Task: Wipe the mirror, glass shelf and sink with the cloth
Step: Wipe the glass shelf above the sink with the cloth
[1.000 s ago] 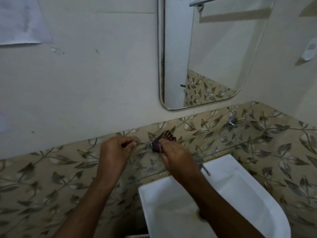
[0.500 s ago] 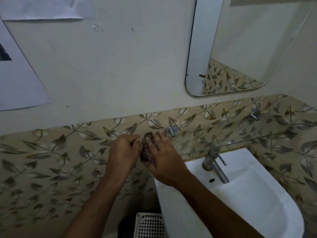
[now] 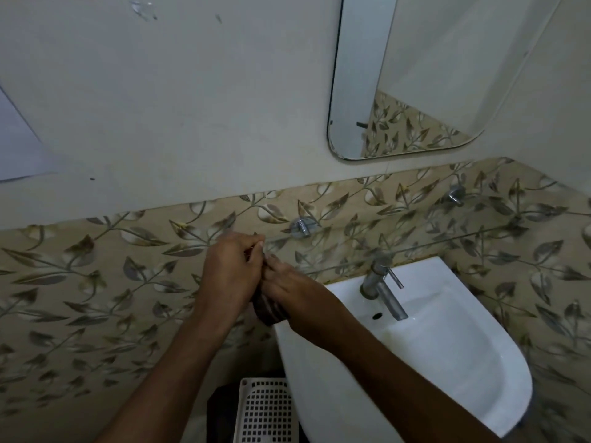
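Note:
A dark striped cloth (image 3: 268, 310) is bunched between my two hands, just left of the white sink (image 3: 447, 362). My left hand (image 3: 228, 270) is closed over the cloth's upper part. My right hand (image 3: 287, 284) presses on it from the right with fingers laid flat. Both hands sit at the left end of the clear glass shelf (image 3: 447, 243), which runs along the leaf-patterned tiles on two chrome brackets. The mirror (image 3: 415, 75) hangs on the wall above and to the right.
A chrome tap (image 3: 382, 287) stands at the back of the sink. A white perforated basket (image 3: 265, 410) sits on the floor under the sink's left side. A paper sheet (image 3: 16, 145) is stuck to the wall at far left.
The view has swung left and down. My hands have come together at the shelf's left end, and the cloth, spread at the shelf before, is now bunched low between them.

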A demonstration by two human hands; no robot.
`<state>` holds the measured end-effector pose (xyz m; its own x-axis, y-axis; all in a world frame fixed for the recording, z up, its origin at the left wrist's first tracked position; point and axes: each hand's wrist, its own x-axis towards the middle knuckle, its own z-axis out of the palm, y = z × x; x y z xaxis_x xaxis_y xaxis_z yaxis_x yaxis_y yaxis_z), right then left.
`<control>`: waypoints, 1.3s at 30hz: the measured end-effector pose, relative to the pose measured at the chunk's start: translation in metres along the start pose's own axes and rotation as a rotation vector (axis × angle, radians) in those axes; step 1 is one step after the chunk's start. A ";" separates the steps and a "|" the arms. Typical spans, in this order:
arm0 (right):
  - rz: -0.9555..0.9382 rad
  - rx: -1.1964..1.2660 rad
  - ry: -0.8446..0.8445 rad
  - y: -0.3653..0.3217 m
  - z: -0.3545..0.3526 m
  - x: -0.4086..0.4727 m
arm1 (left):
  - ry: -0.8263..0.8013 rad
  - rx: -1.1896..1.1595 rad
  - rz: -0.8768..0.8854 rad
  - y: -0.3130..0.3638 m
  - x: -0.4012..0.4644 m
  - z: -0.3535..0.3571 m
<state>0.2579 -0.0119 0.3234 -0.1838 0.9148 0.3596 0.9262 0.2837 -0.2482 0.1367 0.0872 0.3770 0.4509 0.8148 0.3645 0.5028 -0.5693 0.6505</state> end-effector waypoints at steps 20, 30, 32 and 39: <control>0.309 0.432 -0.032 -0.032 0.072 -0.032 | -0.006 -0.069 -0.010 -0.024 0.009 0.007; 1.112 1.974 0.563 0.017 0.041 -0.042 | -0.047 -0.063 0.045 -0.020 0.007 0.020; 1.059 1.968 0.699 0.015 0.040 -0.030 | -0.036 -0.056 0.063 -0.017 0.006 0.023; 0.951 2.322 0.792 -0.005 0.048 0.010 | -0.038 -0.037 0.074 -0.009 0.007 0.020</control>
<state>0.2354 0.0096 0.2851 0.3688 0.8563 -0.3616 -0.9188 0.2769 -0.2814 0.1503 0.0956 0.3607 0.5141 0.7652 0.3875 0.4395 -0.6230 0.6471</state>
